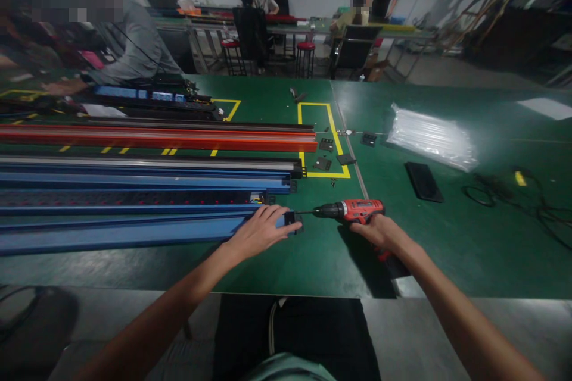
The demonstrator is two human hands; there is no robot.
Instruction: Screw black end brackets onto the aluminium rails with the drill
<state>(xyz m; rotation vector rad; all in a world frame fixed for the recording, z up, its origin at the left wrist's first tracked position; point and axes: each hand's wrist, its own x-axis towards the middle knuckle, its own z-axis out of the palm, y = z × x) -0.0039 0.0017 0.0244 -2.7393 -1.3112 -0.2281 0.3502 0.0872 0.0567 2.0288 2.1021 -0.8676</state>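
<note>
Here's the blue rail, nearest of the long pieces on the green table, stretching away to the person's left, its long axis running almost straight across in front of the body. Its right-hand end carries a black end cap, and that end sits near the middle, between the two hands. The left hand is right on it, clasped over the rail just behind the cap, thumb reaching along to the cap itself. Over on the right, the right hand is wrapped round the grip of the red drill, well apart from its partner. And look at the line: the drill lies nearly level, nose to the left, its thin bit running roughly along the rail's own axis, tip right up at the cap. Touching, or just short? Can't tell from here. The left hand is clearly nearer that meeting point; the right stands off by the length of drill and bit.
</note>
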